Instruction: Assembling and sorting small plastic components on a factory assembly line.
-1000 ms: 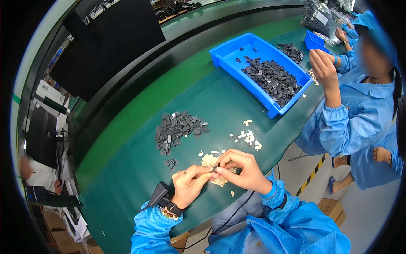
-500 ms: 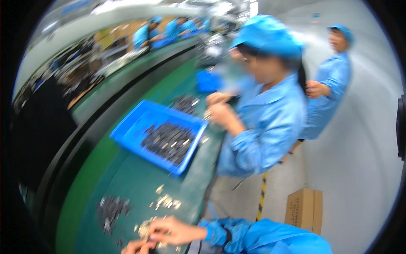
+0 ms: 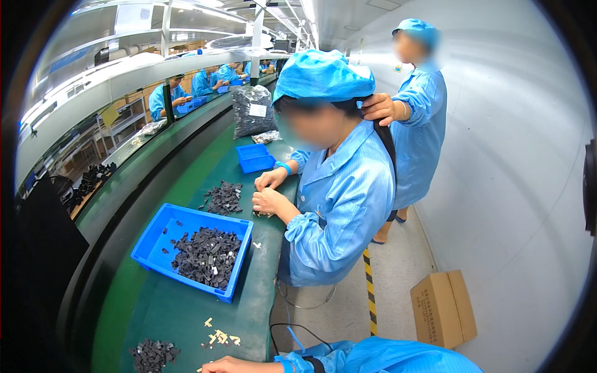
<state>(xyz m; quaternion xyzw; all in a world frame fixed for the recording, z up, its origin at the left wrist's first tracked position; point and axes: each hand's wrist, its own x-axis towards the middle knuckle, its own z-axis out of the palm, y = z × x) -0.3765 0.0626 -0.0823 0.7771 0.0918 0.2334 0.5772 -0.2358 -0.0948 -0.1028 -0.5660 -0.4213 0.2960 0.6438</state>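
Observation:
At the lower edge, my right hand [image 3: 235,365] lies over the green bench mat, its blue sleeve [image 3: 392,357] coming in from the right. Only the back of the hand shows; its fingers are cut off by the picture's edge. My left hand is out of the picture. Just beyond my right hand lies a small scatter of pale cream-coloured pieces [image 3: 220,337]. To its left is a heap of small black parts [image 3: 154,356]. Farther along, a blue tray [image 3: 180,278] holds many similar black parts.
A co-worker in blue [image 3: 348,193] sits along the bench, hands together beside another black heap [image 3: 224,198]. Another person [image 3: 423,118] stands behind, a hand at the co-worker's hair. A small blue bin [image 3: 255,159], a filled plastic bag [image 3: 252,115] and a floor carton [image 3: 443,309] are also there.
The view has swung, so the bench and tray sit lower left. My left hand has left the picture and my right is mostly cut off. The standing person has reached the co-worker's hair.

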